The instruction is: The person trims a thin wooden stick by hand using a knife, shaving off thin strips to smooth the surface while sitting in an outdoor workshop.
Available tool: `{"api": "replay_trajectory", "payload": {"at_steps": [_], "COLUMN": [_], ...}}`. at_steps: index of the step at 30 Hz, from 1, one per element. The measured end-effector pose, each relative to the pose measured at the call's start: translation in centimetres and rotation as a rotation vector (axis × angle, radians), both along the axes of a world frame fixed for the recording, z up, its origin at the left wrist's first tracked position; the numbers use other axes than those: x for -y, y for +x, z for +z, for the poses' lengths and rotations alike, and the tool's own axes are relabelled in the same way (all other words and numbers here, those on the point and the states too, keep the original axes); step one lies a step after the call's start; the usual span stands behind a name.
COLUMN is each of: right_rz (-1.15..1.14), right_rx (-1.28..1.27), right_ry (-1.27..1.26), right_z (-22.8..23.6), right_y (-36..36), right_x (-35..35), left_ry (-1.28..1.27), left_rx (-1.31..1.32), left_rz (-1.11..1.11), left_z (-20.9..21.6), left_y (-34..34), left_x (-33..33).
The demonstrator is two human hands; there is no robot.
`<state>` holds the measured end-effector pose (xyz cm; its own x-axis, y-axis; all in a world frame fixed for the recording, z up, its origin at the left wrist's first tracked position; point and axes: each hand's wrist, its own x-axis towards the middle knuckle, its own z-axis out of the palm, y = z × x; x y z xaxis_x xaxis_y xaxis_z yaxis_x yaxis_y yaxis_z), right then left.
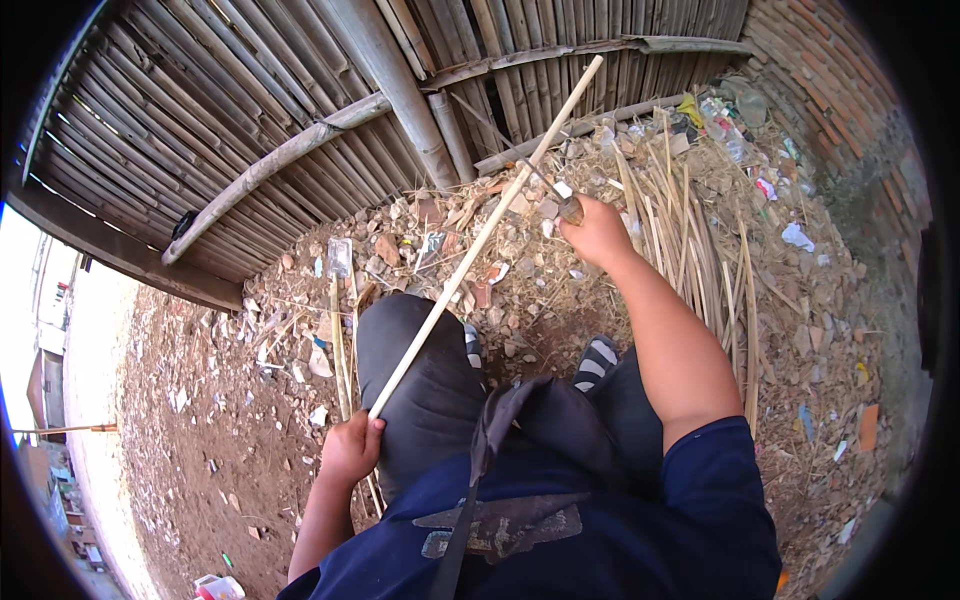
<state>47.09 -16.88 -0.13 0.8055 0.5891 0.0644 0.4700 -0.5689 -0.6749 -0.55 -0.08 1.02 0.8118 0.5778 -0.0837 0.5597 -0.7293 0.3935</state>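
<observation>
A long pale bamboo strip (468, 258) slants up across my lap from lower left to upper right. My left hand (350, 450) is closed around its lower end, beside my left knee. In my right hand (600, 236) is the handle of a knife (571, 209), fingers wrapped round it. The thin blade points up and left and meets the strip near its upper part; whether the edge bites into it I cannot tell. The strip passes over my dark trouser leg (415, 345).
A bundle of split bamboo strips (690, 235) lies on the ground at the right, and a few more strips (340, 350) lie by my left leg. A bamboo slat wall (250, 110) with poles stands ahead, a brick wall (850, 110) at the right. Stones and litter cover the dirt.
</observation>
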Motion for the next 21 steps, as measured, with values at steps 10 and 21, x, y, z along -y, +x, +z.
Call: {"api": "replay_trajectory", "payload": {"at_steps": [10,21], "right_rz": [0.249,0.389], "right_rx": [0.110,0.147], "right_ry": [-0.146,-0.278], "right_z": [2.9,4.2], "right_y": [-3.0,-4.8], "right_x": [0.2,-0.3], "left_ry": [0.087,0.095], "left_rx": [-0.038,-0.010], "left_rz": [0.151,0.159], "left_z": [1.6,0.9], "left_y": [0.1,0.0], "left_x": [2.4,2.8]}}
